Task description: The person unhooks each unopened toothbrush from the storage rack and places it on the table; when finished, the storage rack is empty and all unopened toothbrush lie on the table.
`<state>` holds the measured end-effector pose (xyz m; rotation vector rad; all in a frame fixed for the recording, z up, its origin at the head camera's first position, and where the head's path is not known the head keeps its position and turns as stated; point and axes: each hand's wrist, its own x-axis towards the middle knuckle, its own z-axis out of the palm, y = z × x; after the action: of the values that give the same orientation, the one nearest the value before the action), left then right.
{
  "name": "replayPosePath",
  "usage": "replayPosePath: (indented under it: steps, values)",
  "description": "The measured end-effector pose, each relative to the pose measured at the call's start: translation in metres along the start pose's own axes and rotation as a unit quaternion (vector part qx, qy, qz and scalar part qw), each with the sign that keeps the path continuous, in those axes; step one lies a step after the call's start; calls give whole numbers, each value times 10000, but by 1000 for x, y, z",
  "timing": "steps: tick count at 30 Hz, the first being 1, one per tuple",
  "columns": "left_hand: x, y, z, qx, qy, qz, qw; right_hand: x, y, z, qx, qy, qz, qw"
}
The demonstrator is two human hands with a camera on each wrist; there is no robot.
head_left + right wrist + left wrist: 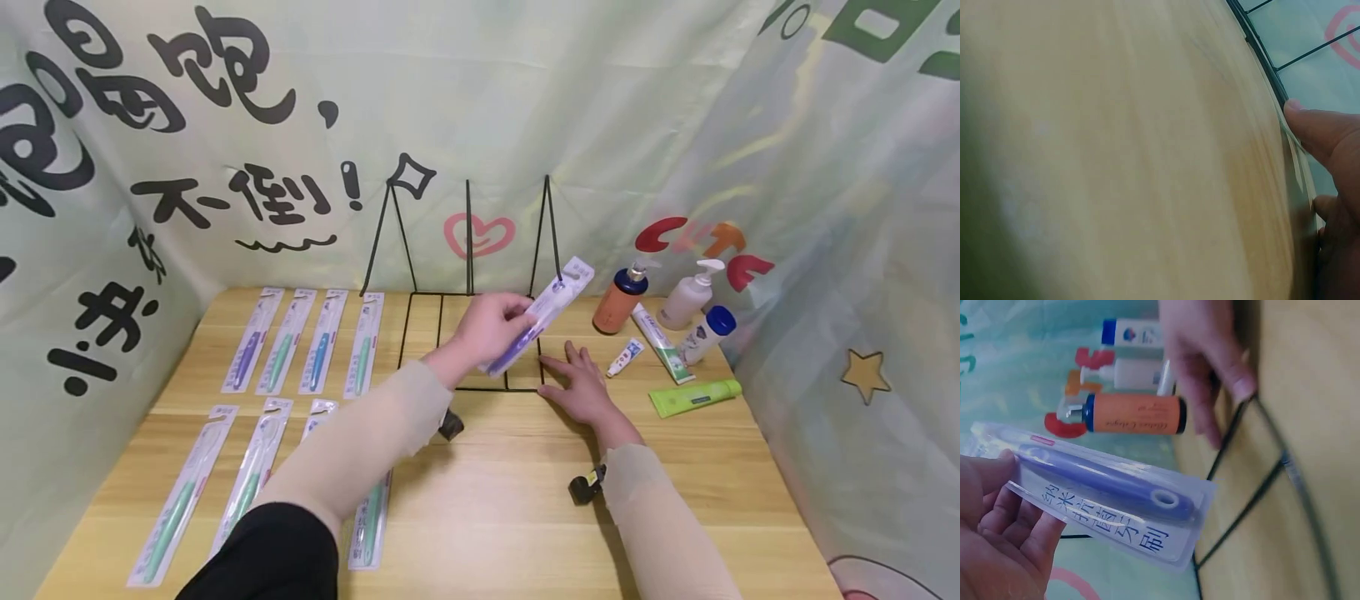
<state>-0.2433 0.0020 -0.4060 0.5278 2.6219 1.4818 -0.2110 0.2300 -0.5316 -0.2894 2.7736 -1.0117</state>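
Observation:
My left hand (491, 327) pinches a packaged purple toothbrush (551, 308) and holds it aslant over a black wire rack (472, 389). In the left wrist view the toothbrush pack (1107, 490) lies between thumb and fingers, its purple handle end pointing away from the palm. At the rack's front right corner is my right hand (581, 387), fingers spread and thumb at the wire. Seen from the right wrist, the thumb of the right hand (1329, 144) touches the dark wire.
Packaged toothbrushes (321, 342) lie in two rows at the left, the front row partly behind my left arm. Toward the right stand an orange bottle (618, 304), a pump bottle (686, 300) and a blue-capped bottle (707, 335); a green tube (693, 398) and toothpaste (663, 343) lie nearby.

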Motion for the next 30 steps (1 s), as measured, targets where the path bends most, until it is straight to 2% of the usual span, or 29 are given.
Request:
replayPosePath:
  steps: [5, 9, 12, 15, 19, 23, 27, 30]
  values:
    - [-38, -12, -11, 235, -147, -153, 9995, 5, 3, -3, 21, 82, 32, 10000]
    - [-73, -33, -31, 356, 31, -349, 9988, 8, 5, -2, 29, 18, 42, 10000]
    - [-106, -56, -54, 175, 333, -713, 9967, 6, 7, -1, 18, -17, 68, 10000]
    - [-142, -82, -88, 120, 722, -1190, 9902, 2, 6, -3, 59, -29, 77, 9999]
    - [-193, -110, -145, 405, 1355, -1756, 9743, -1, 4, -7, 107, -37, 75, 9999]
    - [-238, -125, -196, 599, 2037, -2379, 9478, -2, 5, -10, 76, -40, 51, 10000]
    - [-265, -143, -236, 780, 2497, -2911, 9202, -2, 6, -12, 31, -2, 37, 10000]
    - [-275, -162, -256, 942, 2545, -3113, 9108, -3, 6, -13, 29, 44, 47, 10000]
